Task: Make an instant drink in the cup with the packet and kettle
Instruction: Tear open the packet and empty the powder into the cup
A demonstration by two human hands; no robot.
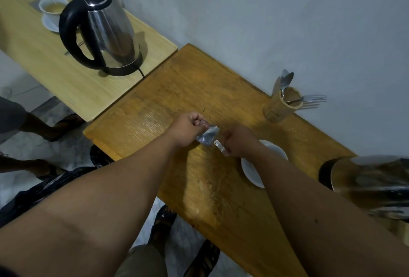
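Observation:
My left hand pinches the upper end of a small silver packet above the darker wooden table. My right hand grips a torn strip at the packet's lower corner; the strip seems pulled away from the packet. Under my right forearm sits a white cup on a saucer, mostly hidden. A steel kettle stands at the right edge, blurred and cut off by the frame.
A second steel kettle with a black handle rests on the lighter table at upper left, beside a filled white cup. A wooden holder with spoons and forks stands by the wall. Other people's legs are at left.

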